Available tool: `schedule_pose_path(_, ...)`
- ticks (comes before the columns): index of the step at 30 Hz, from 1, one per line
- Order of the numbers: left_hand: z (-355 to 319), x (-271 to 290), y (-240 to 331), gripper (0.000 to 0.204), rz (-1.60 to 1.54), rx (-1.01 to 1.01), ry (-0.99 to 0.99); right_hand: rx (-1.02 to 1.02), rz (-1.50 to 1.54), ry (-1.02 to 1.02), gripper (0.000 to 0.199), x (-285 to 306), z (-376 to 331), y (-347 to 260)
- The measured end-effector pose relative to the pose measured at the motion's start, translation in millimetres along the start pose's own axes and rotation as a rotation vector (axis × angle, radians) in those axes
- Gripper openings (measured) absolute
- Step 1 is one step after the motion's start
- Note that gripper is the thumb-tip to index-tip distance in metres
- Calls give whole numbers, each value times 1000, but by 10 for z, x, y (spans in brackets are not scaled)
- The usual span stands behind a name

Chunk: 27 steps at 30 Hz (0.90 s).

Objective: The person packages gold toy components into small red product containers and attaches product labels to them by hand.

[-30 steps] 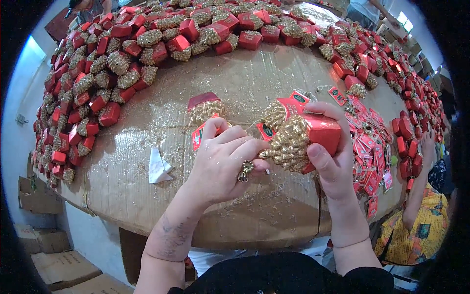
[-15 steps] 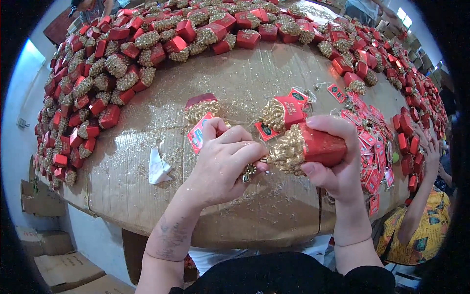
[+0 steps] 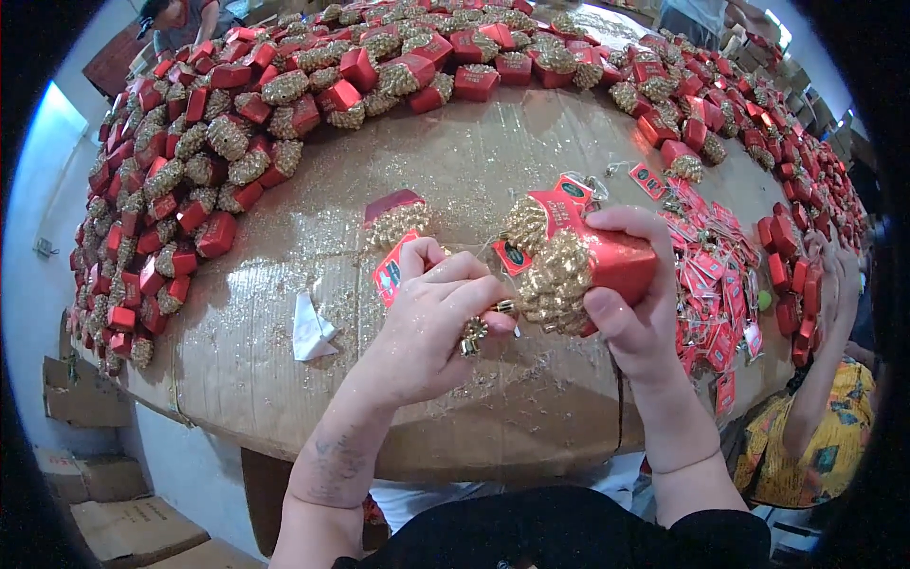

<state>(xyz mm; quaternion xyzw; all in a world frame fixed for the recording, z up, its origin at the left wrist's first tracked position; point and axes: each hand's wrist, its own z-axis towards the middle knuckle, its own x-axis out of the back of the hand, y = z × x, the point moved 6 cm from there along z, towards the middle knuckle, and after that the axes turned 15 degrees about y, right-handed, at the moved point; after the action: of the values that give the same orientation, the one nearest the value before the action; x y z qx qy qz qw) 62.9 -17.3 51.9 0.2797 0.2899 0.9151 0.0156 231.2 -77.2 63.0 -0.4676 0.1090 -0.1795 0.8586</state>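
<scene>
My right hand (image 3: 635, 294) is closed round the red base of an ornament (image 3: 553, 283) with a knobbly gold, pinecone-like top that points left and down. My left hand (image 3: 431, 327) is closed, pinching small gold caps (image 3: 474, 332) near the gold tip; one cap pokes out between the fingers. Behind the left fingers a red tag (image 3: 391, 273) shows; I cannot tell whether the hand holds it. Just beyond the hands lie two more red and gold ornaments, one on the left (image 3: 398, 220) and one partly hidden by the held ornament (image 3: 527, 220).
A wide bank of red and gold ornaments (image 3: 284, 90) curves round the cardboard-topped table (image 3: 246, 313). Red tags (image 3: 706, 284) with strings are heaped at the right. A folded white paper (image 3: 311, 327) lies left. Another person's arm (image 3: 829, 332) reaches in at the right edge; others stand beyond.
The ornament in my right hand has tilted, its gold top turning more toward me and its tip lower. A gold cap stands out more clearly at my left fingertips, apart from the tip.
</scene>
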Motion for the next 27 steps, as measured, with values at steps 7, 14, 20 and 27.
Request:
schedule_pose_path(7, -22, -11, -35, 27, 43, 46, -22, 196, -107, -6, 60, -5, -84, -44)
schedule_pose_path(14, -14, -2, 9, 24, -48, 20, 4, 345, -68, -1, 63, 37, -60, -81)
schedule_pose_path(20, -15, 47, 64, 19, -172, 4, 18, 453, -2, -93, 63, -55, -25, -188)
schedule_pose_path(27, -10, 23, 62, 16, -252, 94, -3, 633, -146, -58, 52, -26, -99, -317)
